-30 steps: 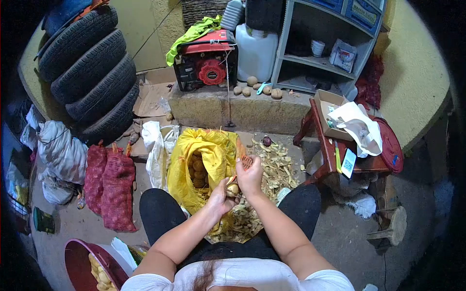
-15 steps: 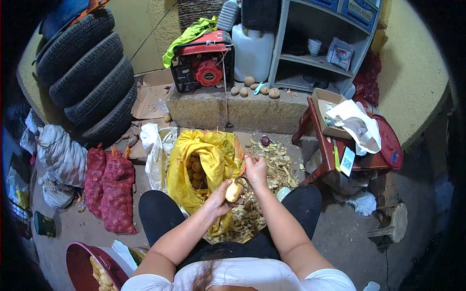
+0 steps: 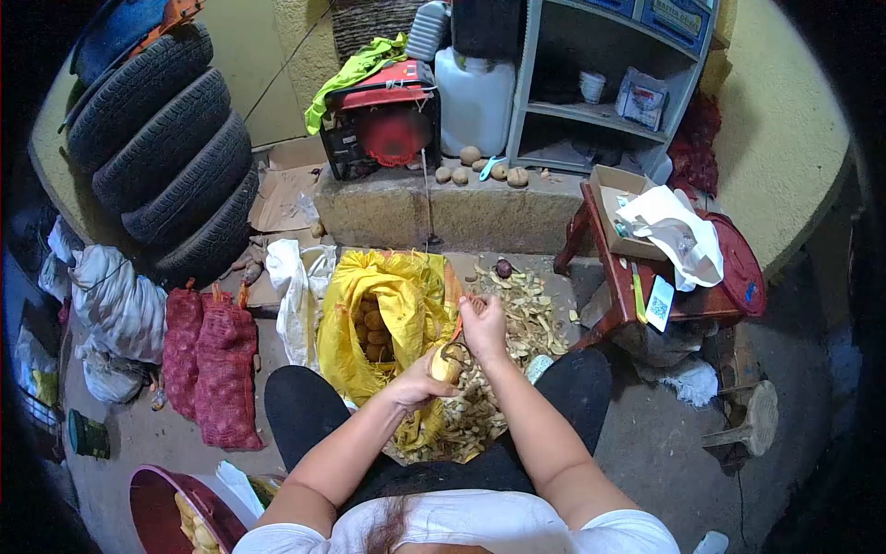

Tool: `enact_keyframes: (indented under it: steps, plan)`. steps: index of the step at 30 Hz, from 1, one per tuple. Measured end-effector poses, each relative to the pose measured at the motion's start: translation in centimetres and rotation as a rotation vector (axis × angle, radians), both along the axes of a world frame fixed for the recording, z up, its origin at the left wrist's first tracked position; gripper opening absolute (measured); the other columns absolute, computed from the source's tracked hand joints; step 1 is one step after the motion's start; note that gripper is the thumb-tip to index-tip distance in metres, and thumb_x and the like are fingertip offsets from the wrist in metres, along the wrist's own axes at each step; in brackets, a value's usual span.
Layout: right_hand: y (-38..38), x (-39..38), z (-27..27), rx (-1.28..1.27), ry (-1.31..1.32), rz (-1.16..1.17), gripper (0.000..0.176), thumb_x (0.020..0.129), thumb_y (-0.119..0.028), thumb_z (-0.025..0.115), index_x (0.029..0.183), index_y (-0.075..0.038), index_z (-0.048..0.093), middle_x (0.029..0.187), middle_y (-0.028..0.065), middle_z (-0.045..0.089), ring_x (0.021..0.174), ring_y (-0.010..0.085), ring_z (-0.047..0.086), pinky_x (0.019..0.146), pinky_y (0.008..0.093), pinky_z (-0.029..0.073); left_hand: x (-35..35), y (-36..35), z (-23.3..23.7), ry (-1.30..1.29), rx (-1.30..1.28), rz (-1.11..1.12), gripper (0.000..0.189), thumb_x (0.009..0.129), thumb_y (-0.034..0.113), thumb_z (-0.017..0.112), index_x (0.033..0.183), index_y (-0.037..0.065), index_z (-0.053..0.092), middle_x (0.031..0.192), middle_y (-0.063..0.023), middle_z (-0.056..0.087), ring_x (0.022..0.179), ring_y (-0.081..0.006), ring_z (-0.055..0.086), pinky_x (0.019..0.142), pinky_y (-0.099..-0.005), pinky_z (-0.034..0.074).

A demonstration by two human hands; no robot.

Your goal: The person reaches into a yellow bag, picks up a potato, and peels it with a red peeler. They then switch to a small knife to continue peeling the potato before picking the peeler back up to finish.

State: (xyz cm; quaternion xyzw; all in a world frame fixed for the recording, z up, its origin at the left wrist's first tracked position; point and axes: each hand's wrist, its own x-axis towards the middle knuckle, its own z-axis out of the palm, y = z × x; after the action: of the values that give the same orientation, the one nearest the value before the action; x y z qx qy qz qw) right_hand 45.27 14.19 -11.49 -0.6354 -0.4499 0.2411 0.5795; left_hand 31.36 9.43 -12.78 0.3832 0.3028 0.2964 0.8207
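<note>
Left hand, grip clamped round a potato — right hand, grip closed on a peeler.

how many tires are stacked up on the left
4, in one leaning stack at the left: top tire, second tire, third tire, bottom tire. Others may be hidden behind.

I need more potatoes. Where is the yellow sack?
In the head view, the yellow sack stands open on the floor just beyond the left hand, between a white bag on its left and the heap of peels.
</note>
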Motion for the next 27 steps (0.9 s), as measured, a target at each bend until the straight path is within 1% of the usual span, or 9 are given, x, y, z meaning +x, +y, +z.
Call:
enact_keyframes:
  steps: [7,9,13,15,18,19,24,26,27]
  plan:
    - [2.6,3.2,-2.7,-0.187,0.322,0.002,0.028,0.075,-0.020,0.061,0.083,0.005,0.051,0.075,0.0090,0.058,0.066,0.0149,0.054,0.063,0.0271,0.043,-0.4,-0.8,1.2,-0.053,0.075,-0.137,0.073,0.051,-0.013,0.067,0.116,0.006,0.041,0.096,0.0020,0.049,0.092,-0.0109,0.048,0.081,-0.0249,0.041]
    - [2.9,3.5,-2.7,-0.194,0.372,0.036,0.028,0.076,-0.020,0.060,0.085,0.005,0.050,0.077,0.0084,0.057,0.068,0.0142,0.053,0.063,0.0265,0.042,-0.7,0.0,-0.4,-0.091,-0.011,-0.062,0.070,0.054,-0.009,0.070,0.116,0.008,0.041,0.095,0.0025,0.049,0.091,-0.0105,0.048,0.079,-0.0251,0.043]
    - [2.9,3.8,-2.1,-0.198,0.330,-0.012,0.027,0.077,-0.020,0.059,0.088,0.004,0.049,0.082,0.0090,0.055,0.069,0.0141,0.051,0.064,0.0266,0.042,-0.9,0.2,0.8,-0.240,-0.364,0.051,0.058,0.063,-0.002,0.069,0.113,0.012,0.042,0.093,0.0023,0.048,0.082,-0.0103,0.050,0.067,-0.0263,0.045]
    - [2.0,3.0,-1.0,-0.207,0.352,-0.001,0.029,0.077,-0.021,0.059,0.089,0.004,0.049,0.082,0.0101,0.056,0.071,0.0153,0.053,0.066,0.0273,0.042,-0.3,-0.1,1.6,-0.142,-0.326,0.113,0.055,0.066,-0.003,0.066,0.112,0.011,0.041,0.091,0.0016,0.048,0.077,-0.0109,0.050,0.062,-0.0252,0.045]
    - [1.0,1.2,-2.2,-0.117,0.024,0.176,0.033,0.077,-0.024,0.061,0.090,0.004,0.049,0.082,0.0137,0.058,0.075,0.0186,0.055,0.069,0.0294,0.043,-0.1,0.1,0.9,-0.083,-0.063,0.050,0.057,0.063,-0.007,0.065,0.112,0.011,0.041,0.085,0.0013,0.048,0.074,-0.0117,0.051,0.062,-0.0257,0.045]
    - [0.6,0.8,-1.9,-0.105,-0.045,0.172,0.033,0.074,-0.024,0.063,0.089,0.002,0.049,0.076,0.0089,0.056,0.069,0.0155,0.052,0.067,0.0278,0.043,0.0,0.0,0.8,-0.082,-0.065,0.049,0.057,0.063,-0.007,0.065,0.112,0.011,0.041,0.085,0.0013,0.048,0.074,-0.0117,0.051,0.062,-0.0257,0.045]
    - [3.6,4.7,-3.5,-0.077,0.197,-0.144,0.026,0.077,-0.019,0.061,0.088,0.000,0.047,0.076,0.0068,0.057,0.068,0.0135,0.053,0.064,0.0259,0.043,0.0,0.0,-0.3,0.056,0.087,0.052,0.058,0.061,-0.004,0.069,0.111,0.007,0.041,0.090,-0.0014,0.050,0.077,-0.0119,0.052,0.063,-0.0255,0.045]
    - [2.6,3.4,-1.8,-0.011,0.148,-0.046,0.025,0.078,-0.018,0.061,0.088,0.000,0.047,0.075,0.0066,0.057,0.067,0.0130,0.054,0.063,0.0255,0.044,0.1,0.1,-0.6,0.131,0.127,0.043,0.059,0.060,-0.001,0.071,0.110,0.005,0.041,0.092,-0.0028,0.051,0.080,-0.0123,0.052,0.064,-0.0251,0.045]
    - [1.7,2.4,-0.9,0.050,0.099,0.051,0.023,0.078,-0.017,0.061,0.088,0.000,0.047,0.075,0.0063,0.056,0.067,0.0125,0.054,0.062,0.0252,0.044,0.3,0.1,-0.6,0.214,0.188,0.088,0.064,0.059,0.004,0.074,0.111,0.002,0.039,0.094,-0.0049,0.051,0.084,-0.0136,0.051,0.072,-0.0262,0.043]
